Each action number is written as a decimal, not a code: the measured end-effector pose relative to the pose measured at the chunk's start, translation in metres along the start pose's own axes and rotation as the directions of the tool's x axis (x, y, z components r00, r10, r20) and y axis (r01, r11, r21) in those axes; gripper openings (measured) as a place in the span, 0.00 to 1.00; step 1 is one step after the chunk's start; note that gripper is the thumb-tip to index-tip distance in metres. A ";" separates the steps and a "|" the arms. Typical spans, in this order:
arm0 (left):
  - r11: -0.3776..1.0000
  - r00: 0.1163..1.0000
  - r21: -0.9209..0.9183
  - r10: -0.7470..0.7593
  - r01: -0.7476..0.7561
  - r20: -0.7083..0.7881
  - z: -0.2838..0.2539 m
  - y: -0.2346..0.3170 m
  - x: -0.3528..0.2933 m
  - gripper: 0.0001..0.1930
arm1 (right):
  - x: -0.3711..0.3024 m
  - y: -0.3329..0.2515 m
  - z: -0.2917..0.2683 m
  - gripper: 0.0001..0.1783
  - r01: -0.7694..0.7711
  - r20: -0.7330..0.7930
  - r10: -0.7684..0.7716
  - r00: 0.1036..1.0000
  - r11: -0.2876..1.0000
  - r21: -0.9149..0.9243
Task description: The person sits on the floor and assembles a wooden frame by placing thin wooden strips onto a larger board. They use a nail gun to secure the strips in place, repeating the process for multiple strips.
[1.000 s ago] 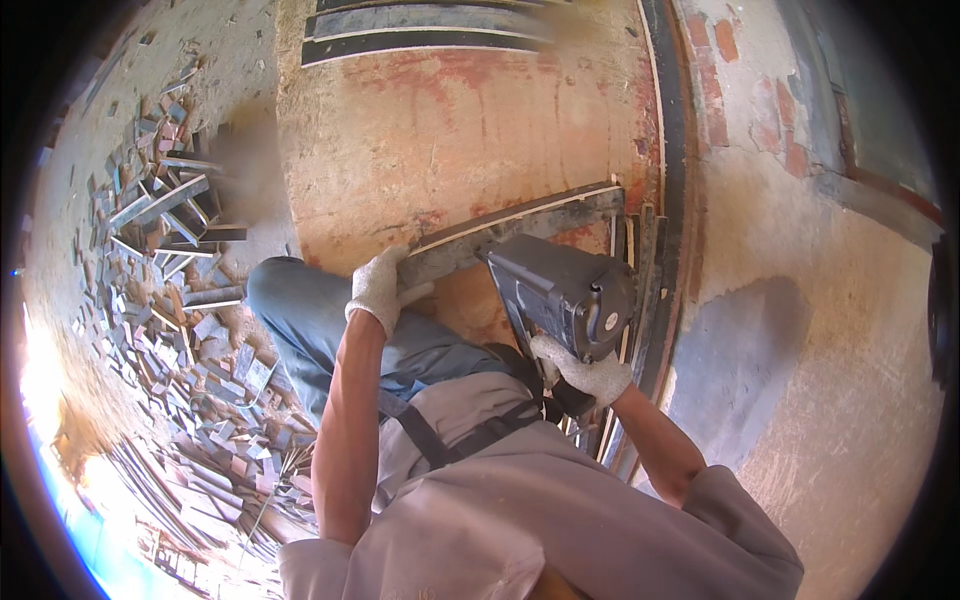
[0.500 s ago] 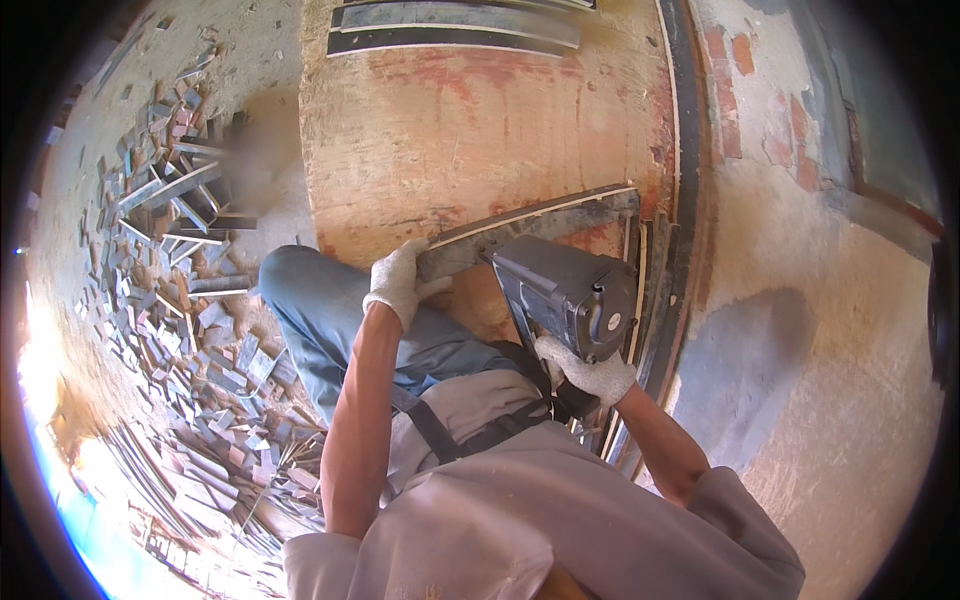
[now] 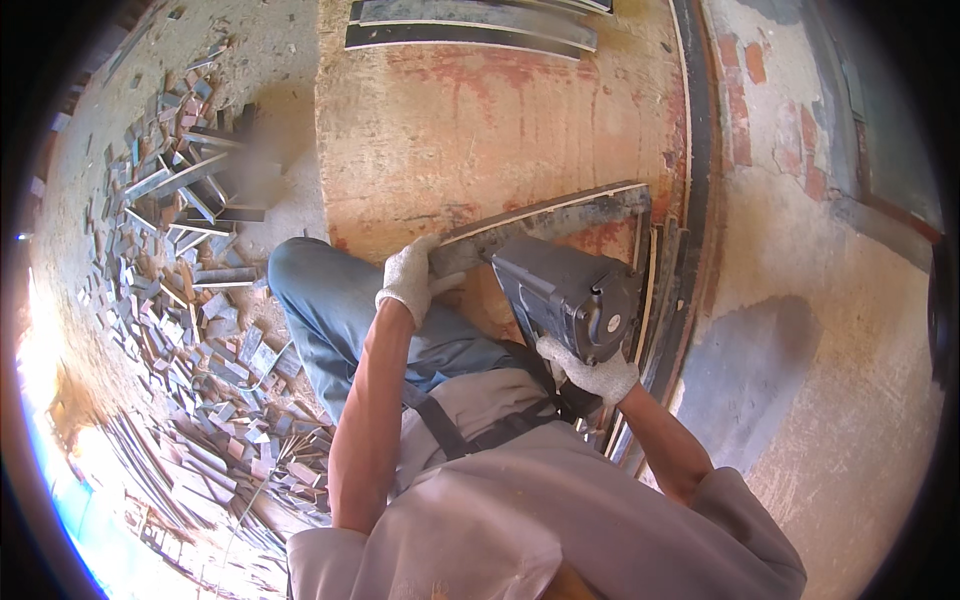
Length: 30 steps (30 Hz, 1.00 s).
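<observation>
In a pale knitted glove, my left hand [image 3: 410, 275] is closed round the near-left end of a dark-faced wood strip [image 3: 560, 215] with a light edge. That strip slants across the plywood board [image 3: 480, 130], and its far-right end meets other narrow strips [image 3: 652, 270] at a corner. My right hand [image 3: 597, 372], gloved too, grips a bulky dark grey power tool, which looks like a nail gun [image 3: 560, 295]. The tool's body lies over the strips, just right of my left hand; its tip is hidden beneath it.
More dark strips [image 3: 470, 38] lie at the board's far end. A long dark rail [image 3: 703, 130] runs along its right side, by a worn wall [image 3: 790, 250]. Offcuts [image 3: 215, 330] are heaped on the floor at left. My bent knee [image 3: 305, 275] is beside the board.
The view has shifted slightly, so the board and floor appear a little further right. Both hands keep their grips on the strip and the tool.
</observation>
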State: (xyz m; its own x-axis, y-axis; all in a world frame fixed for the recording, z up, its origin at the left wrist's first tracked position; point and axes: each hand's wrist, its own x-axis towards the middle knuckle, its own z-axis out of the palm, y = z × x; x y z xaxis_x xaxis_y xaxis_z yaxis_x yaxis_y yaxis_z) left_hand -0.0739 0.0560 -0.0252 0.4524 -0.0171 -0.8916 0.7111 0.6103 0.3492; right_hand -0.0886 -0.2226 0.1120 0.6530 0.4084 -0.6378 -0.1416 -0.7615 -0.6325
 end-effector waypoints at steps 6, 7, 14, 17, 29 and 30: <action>0.973 0.991 -0.213 -0.112 0.095 -0.070 0.007 0.006 -0.006 0.17 | 0.005 0.010 0.017 0.18 0.038 0.084 -0.031 0.996 0.995 -0.092; 0.980 0.995 -0.187 -0.083 0.073 -0.047 0.005 0.003 -0.004 0.17 | 0.004 0.020 0.023 0.17 0.067 0.065 -0.060 0.996 0.993 -0.098; 0.980 0.992 -0.182 -0.097 0.082 -0.077 0.006 0.004 -0.002 0.15 | 0.007 -0.010 0.014 0.20 -0.264 0.141 0.227 0.964 0.893 0.364; 0.977 0.990 -0.195 -0.107 0.087 -0.093 0.006 0.004 -0.004 0.15 | 0.009 -0.008 0.008 0.32 -0.220 0.247 0.191 0.950 0.971 0.096; 0.971 0.978 0.126 0.195 -0.202 0.067 -0.031 -0.026 0.015 0.17 | 0.000 0.006 0.012 0.27 -0.137 0.190 0.132 0.973 0.990 0.012; 0.975 0.981 0.111 0.191 -0.194 0.038 -0.027 -0.025 0.016 0.17 | -0.004 0.007 0.008 0.27 -0.164 0.164 0.152 0.975 0.985 0.061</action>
State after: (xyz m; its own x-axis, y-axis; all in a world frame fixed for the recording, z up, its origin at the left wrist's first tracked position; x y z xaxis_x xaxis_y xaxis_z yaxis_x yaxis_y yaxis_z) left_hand -0.0990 0.0623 -0.0559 0.6000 0.0692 -0.7970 0.6652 0.5103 0.5451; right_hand -0.0984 -0.2250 0.1067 0.4924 0.3647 -0.7902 -0.2918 -0.7862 -0.5447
